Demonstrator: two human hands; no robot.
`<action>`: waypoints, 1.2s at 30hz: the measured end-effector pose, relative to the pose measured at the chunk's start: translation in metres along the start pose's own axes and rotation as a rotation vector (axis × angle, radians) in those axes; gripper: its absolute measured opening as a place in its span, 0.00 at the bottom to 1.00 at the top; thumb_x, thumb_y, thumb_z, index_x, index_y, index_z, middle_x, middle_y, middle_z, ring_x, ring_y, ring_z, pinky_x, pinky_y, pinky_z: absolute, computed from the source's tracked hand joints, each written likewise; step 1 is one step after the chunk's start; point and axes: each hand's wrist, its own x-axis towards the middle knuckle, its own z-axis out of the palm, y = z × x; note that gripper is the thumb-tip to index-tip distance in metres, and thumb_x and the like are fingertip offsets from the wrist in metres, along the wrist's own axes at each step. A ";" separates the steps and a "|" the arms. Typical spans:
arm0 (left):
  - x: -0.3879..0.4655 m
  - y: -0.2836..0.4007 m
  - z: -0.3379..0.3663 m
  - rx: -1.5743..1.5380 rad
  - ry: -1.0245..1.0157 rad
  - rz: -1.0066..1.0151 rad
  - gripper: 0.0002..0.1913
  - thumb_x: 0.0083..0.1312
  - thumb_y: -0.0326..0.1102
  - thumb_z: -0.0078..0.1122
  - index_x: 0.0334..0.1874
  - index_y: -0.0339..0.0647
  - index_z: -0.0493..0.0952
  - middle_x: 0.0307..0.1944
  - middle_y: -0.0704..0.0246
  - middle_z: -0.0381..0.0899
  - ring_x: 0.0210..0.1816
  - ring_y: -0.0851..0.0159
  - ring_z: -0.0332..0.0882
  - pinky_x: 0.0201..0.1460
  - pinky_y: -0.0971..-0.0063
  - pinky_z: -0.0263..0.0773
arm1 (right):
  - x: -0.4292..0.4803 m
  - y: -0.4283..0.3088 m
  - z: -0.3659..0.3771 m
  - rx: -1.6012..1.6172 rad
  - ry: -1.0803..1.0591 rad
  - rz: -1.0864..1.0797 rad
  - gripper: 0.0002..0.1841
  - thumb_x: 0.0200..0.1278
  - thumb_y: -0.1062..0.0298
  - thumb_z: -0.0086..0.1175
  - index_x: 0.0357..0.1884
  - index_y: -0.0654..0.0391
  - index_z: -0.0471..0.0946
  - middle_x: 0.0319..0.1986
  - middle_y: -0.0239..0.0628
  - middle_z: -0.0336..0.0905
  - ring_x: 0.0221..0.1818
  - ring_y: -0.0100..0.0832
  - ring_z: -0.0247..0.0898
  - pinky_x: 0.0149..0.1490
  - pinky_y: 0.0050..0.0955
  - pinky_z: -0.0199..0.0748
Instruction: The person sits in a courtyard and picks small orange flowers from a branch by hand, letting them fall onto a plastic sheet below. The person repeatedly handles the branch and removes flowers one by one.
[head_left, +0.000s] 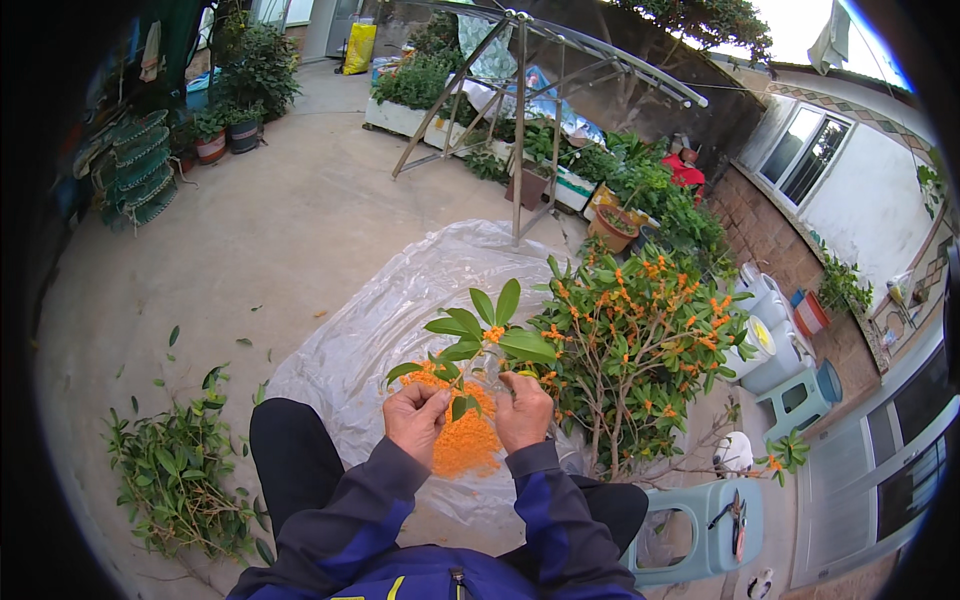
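My left hand (416, 420) pinches the stem of a leafy osmanthus sprig (469, 337) between thumb and forefinger. The sprig stands upright, with a small cluster of orange blossoms among its green leaves. My right hand (523, 414) is beside it with bent fingers, close under a broad leaf; whether its fingertips grip anything is hidden. Below both hands, a heap of loose orange blossoms (461, 450) lies on a clear plastic sheet (487, 247) between my knees. Cut osmanthus branches (630, 322), thick with orange blossoms, lie to the right of my hands.
Leafy cuttings (180, 480) without visible blossoms lie on the concrete at left. Pruning shears (739, 525) rest on a pale blue plastic stool (712, 551) by my right knee. A metal frame (519, 127) stands ahead, near planters (397, 116). White buckets (750, 349) line the right wall.
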 end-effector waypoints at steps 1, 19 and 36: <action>-0.001 0.000 0.002 0.015 0.001 0.007 0.07 0.66 0.26 0.64 0.30 0.37 0.77 0.23 0.72 0.77 0.20 0.77 0.70 0.18 0.84 0.60 | 0.002 -0.001 -0.003 -0.026 0.010 -0.028 0.06 0.56 0.78 0.60 0.36 0.62 0.83 0.28 0.44 0.82 0.26 0.37 0.78 0.33 0.30 0.74; -0.013 0.002 0.009 -0.004 -0.090 -0.132 0.06 0.69 0.30 0.62 0.33 0.36 0.79 0.24 0.72 0.78 0.20 0.77 0.70 0.19 0.84 0.60 | 0.003 -0.055 -0.019 0.834 -0.277 0.448 0.08 0.59 0.79 0.59 0.41 0.68 0.83 0.30 0.32 0.83 0.29 0.18 0.71 0.35 0.21 0.69; -0.013 0.000 0.008 0.134 -0.077 -0.101 0.07 0.66 0.27 0.64 0.28 0.37 0.77 0.21 0.74 0.75 0.21 0.78 0.68 0.22 0.83 0.60 | 0.004 -0.047 -0.027 0.788 -0.372 0.483 0.04 0.59 0.76 0.60 0.30 0.67 0.83 0.21 0.29 0.76 0.24 0.19 0.66 0.30 0.22 0.63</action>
